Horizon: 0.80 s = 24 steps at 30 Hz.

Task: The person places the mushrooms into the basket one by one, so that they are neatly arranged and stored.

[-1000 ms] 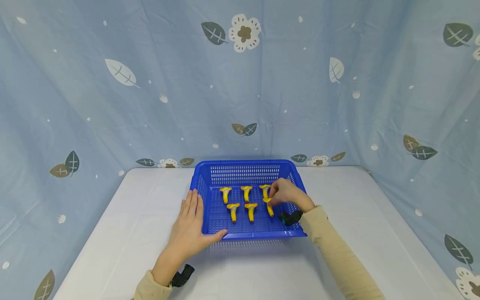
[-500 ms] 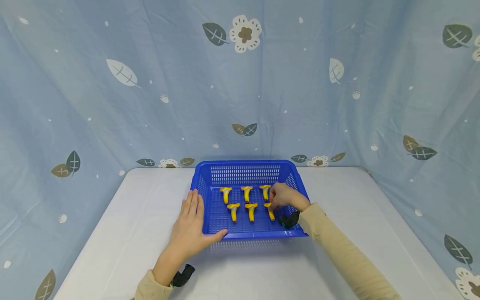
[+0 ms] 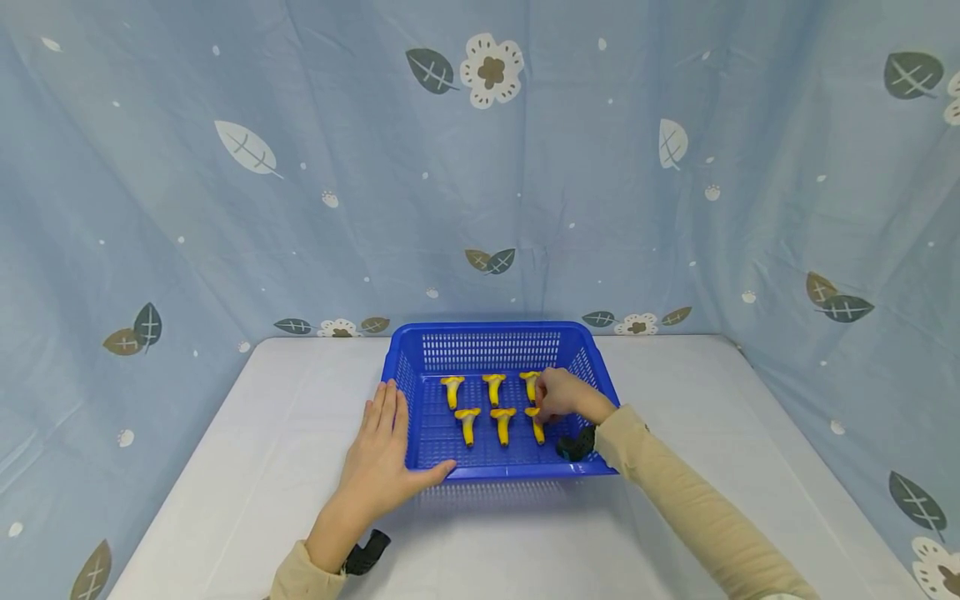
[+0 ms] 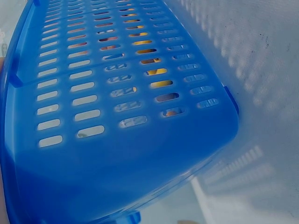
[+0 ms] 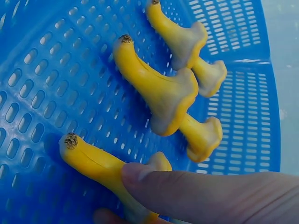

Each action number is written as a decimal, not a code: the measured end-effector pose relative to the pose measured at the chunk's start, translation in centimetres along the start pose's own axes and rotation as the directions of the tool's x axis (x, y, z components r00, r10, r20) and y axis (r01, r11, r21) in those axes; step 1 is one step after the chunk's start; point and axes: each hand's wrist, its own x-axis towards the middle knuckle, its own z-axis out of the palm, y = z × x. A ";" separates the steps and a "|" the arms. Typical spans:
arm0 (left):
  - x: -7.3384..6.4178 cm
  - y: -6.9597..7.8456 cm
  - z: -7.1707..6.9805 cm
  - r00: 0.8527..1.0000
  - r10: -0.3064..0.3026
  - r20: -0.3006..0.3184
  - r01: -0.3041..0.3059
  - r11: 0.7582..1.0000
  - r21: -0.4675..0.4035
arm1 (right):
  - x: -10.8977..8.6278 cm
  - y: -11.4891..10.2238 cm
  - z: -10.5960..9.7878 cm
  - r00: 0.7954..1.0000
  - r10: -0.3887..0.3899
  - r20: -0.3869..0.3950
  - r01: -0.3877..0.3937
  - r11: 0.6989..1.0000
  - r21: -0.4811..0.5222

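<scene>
Several yellow mushrooms with pale caps, such as the middle front mushroom (image 3: 502, 427), lie in two rows on the floor of a blue plastic basket (image 3: 510, 472). My right hand (image 3: 567, 395) pinches the front-right mushroom (image 3: 538, 432) near its cap. Up close in the right wrist view, the thumb (image 5: 154, 186) presses on that mushroom's stem and a fingertip shows below it. My left hand (image 3: 378, 458) rests along the basket's left rim with straight fingers, its thumb on the front rim. Through the slots of the basket wall (image 4: 117, 158), the left wrist view shows bits of yellow.
The basket stands on a white-covered table (image 3: 300, 400). Behind and beside the table hangs a blue curtain (image 3: 337, 242) with leaf and flower prints. Black wrist devices, like the left one (image 3: 367, 552), are worn on both wrists.
My right hand has come slightly toward the front and then left, shifting the front-right mushroom level with its row. The left hand stays in place.
</scene>
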 end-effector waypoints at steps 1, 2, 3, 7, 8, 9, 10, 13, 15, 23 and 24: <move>0.0 0.0 0.0 1.000 0.001 -0.002 -0.001 1.000 -0.001 | 0.0 0.0 0.0 1.000 -0.002 -0.002 0.002 1.000 -0.009; 0.0 0.0 0.0 1.000 0.002 -0.006 -0.002 1.000 -0.003 | 0.0 0.0 0.0 1.000 0.000 -0.004 0.000 1.000 -0.015; 0.0 0.0 0.0 1.000 0.004 -0.011 -0.004 1.000 -0.002 | 0.0 0.0 0.1 1.000 0.000 -0.005 0.000 1.000 -0.019; 0.0 0.1 0.0 1.000 0.006 -0.019 -0.006 1.000 0.000 | 0.0 -0.1 0.1 1.000 0.007 -0.006 -0.007 1.000 -0.019; 0.1 0.1 0.0 1.000 0.004 -0.017 -0.004 1.000 0.002 | 0.0 -0.1 0.1 1.000 0.009 -0.005 -0.009 1.000 -0.017; 0.1 0.0 0.0 1.000 0.003 -0.013 -0.003 1.000 0.002 | 0.0 -0.1 0.1 1.000 0.008 -0.007 -0.009 1.000 -0.016; 0.1 0.1 0.0 1.000 0.002 -0.007 -0.002 1.000 0.004 | 0.0 -0.1 0.1 1.000 0.013 -0.007 -0.013 1.000 -0.015; 0.1 0.1 -0.1 1.000 -0.003 0.006 0.003 1.000 0.000 | 0.0 -0.1 0.1 1.000 0.025 -0.008 -0.025 1.000 -0.013; 0.1 0.1 -0.1 1.000 -0.003 0.008 0.003 1.000 0.006 | 0.0 -0.1 0.0 1.000 0.030 -0.009 -0.030 0.999 -0.014; 0.0 0.1 -0.2 1.000 -0.007 0.024 0.007 1.000 -0.004 | -1.1 -0.4 -0.9 0.999 -0.003 -0.047 0.000 0.997 -0.080; 0.0 0.1 -0.3 1.000 -0.009 0.027 0.009 1.000 -0.004 | -1.4 -0.5 -1.2 0.998 -0.010 -0.056 0.005 0.996 -0.091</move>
